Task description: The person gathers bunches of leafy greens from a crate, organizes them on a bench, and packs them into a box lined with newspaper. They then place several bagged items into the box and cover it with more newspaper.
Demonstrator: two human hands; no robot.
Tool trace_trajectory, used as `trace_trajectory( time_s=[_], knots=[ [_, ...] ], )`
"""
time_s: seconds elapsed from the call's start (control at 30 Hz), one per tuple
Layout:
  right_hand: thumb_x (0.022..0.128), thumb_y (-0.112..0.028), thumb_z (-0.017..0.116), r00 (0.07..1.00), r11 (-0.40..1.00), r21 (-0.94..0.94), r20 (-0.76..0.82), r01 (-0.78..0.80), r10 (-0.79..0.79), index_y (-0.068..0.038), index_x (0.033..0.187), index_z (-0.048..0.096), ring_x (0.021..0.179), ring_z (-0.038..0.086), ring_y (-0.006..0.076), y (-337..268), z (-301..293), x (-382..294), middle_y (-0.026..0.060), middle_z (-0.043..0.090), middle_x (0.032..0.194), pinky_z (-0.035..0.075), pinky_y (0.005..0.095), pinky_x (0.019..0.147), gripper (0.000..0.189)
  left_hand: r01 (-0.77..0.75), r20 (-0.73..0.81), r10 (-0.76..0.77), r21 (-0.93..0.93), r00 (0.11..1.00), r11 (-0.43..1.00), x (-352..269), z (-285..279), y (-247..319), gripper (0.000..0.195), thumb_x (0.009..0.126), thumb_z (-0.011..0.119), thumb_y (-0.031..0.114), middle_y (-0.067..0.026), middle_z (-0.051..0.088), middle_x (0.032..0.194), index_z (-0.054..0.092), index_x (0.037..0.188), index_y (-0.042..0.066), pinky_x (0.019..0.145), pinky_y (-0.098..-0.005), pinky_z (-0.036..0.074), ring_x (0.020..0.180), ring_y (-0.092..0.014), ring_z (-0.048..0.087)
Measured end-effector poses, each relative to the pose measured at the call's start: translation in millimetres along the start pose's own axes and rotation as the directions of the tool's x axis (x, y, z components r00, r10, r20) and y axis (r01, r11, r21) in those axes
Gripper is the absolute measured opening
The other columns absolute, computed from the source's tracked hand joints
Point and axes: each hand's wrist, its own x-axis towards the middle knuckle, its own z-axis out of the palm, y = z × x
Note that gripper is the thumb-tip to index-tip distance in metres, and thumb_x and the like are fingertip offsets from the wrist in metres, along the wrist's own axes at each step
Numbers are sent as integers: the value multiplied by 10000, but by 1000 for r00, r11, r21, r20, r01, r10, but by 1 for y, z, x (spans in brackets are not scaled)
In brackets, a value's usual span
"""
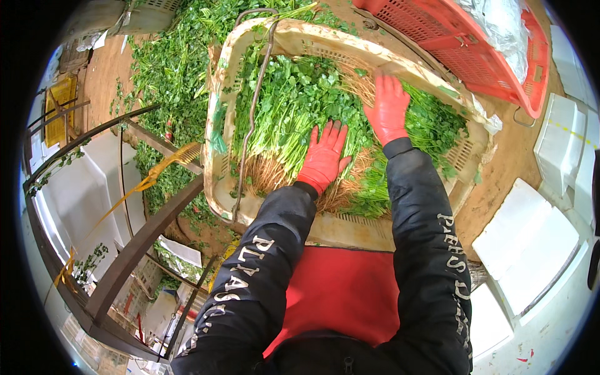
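Observation:
My left hand, in a red rubber glove, rests flat with spread fingers on leafy greens with thin pale stems. Under its wrist side lie tangled brown roots. My right hand, gloved the same way, lies over the greens farther right, beside another clump of brown roots. Its fingertips are blurred, its thumb stands apart, and nothing shows in its grasp. Both hands are inside a worn, cream plastic crate packed with these bunches. A bent metal handle crosses the crate's left side.
Loose greens cover the floor at the left. A red plastic crate holding clear plastic film stands at the upper right. White foam boxes line the right side. A dark metal frame with a yellow strap stands close at the left.

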Motion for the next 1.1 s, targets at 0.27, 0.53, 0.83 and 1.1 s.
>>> trace_trajectory(
  time_s=[0.27, 0.53, 0.83, 1.1],
  knots=[
    [629, -184, 716, 997, 984, -164, -4, 76, -77, -123, 1056, 635, 895, 549, 281, -7, 26, 39, 81, 581, 887, 400, 457, 718, 439, 8, 14, -7, -15, 1000, 1000, -4, 0, -5, 766, 802, 625, 341, -159, 329, 1444, 287, 1427, 55, 1112, -517, 146, 1358, -322, 275],
    [584, -129, 732, 983, 984, 160, -176, 78, -49, -85, 930, 654, 866, 527, 302, 48, -52, -13, 81, 569, 898, 414, 411, 731, 358, 12, 13, -12, 24, 1000, 1000, -4, 2, -9, 733, 822, 597, 361, -156, 330, 1444, 299, 1419, 56, 1107, -510, 158, 1352, -308, 285],
    [926, -252, 561, 846, 662, 732, -243, -161, 475, -9, 908, 608, 826, 549, 143, 142, -165, -103, 39, 599, 856, 418, 277, 760, 248, 1, 8, -2, 38, 1000, 999, -3, 5, -5, 738, 814, 608, 322, -163, 333, 1444, 293, 1425, 52, 1109, -517, 148, 1358, -320, 275],
    [906, -294, 571, 883, 506, 861, -200, -49, 425, -24, 749, 541, 758, 498, 128, 112, -379, -94, 25, 542, 777, 381, 252, 695, 314, 47, -110, -93, -369, 990, 928, -1, -77, 62, 825, 777, 685, 426, -208, 364, 1420, 323, 1407, 36, 1090, -462, 256, 1313, -374, 341]
  ],
)
